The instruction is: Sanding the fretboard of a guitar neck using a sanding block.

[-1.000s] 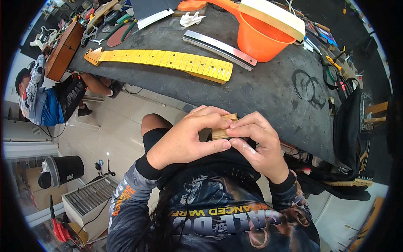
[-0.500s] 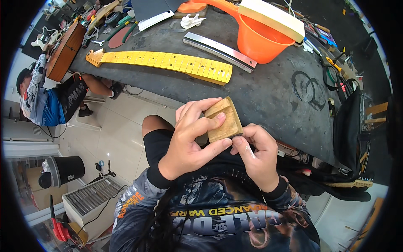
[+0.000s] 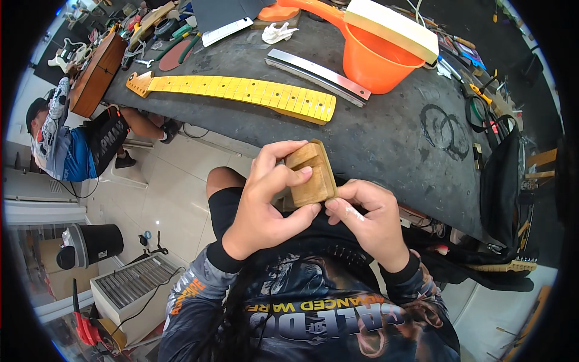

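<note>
Though squarish, stepped wooden block (image 3: 313, 188)

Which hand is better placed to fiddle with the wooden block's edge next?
Probably the right hand: it is at the lower right corner of the wooden block, while the left hand is busy gripping it.

The block (image 3: 316, 187) sits between left hand (image 3: 260, 196) and right hand (image 3: 375, 217), guitar neck (image 3: 241, 90) beyond on the bench (image 3: 386, 130)
</note>
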{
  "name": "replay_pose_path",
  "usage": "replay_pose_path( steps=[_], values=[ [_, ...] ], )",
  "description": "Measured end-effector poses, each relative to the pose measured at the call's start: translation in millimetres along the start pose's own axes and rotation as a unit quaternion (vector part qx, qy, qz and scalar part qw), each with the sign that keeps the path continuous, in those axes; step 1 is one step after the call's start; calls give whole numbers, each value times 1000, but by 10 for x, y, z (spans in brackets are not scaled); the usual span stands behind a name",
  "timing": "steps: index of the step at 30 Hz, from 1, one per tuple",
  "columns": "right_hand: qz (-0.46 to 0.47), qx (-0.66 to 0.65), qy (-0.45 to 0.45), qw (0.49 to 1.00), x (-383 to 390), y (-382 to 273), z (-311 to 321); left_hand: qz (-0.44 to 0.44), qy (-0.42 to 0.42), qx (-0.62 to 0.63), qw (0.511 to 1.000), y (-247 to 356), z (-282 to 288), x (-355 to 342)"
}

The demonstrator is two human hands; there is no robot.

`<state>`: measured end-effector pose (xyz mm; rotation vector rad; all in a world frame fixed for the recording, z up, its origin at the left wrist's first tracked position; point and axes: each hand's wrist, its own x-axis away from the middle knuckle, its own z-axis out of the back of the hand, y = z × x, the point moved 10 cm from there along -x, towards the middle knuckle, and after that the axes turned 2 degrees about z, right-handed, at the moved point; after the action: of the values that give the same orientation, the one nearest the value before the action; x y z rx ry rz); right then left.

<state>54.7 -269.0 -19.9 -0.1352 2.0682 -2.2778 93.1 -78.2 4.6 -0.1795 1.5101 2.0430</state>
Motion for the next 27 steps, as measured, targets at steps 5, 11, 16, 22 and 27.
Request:
replay_pose_path(
  steps=[5,11,16,22,27],
  values=[
    [94,29,47,994,-23,-174,-132,186,56,377,906,-566,-130,201],
    [149,78,74,983,-96,-302,-207,161,96,385,904,-587,-135,267],
    [213,198,83,953,-96,-478,-229,117,120,329,929,-552,-77,299],
    [252,260,84,928,-141,-555,-297,43,161,181,969,-462,100,318],
    [267,265,78,923,-146,-530,-364,25,179,174,968,-391,133,300]
  ],
)
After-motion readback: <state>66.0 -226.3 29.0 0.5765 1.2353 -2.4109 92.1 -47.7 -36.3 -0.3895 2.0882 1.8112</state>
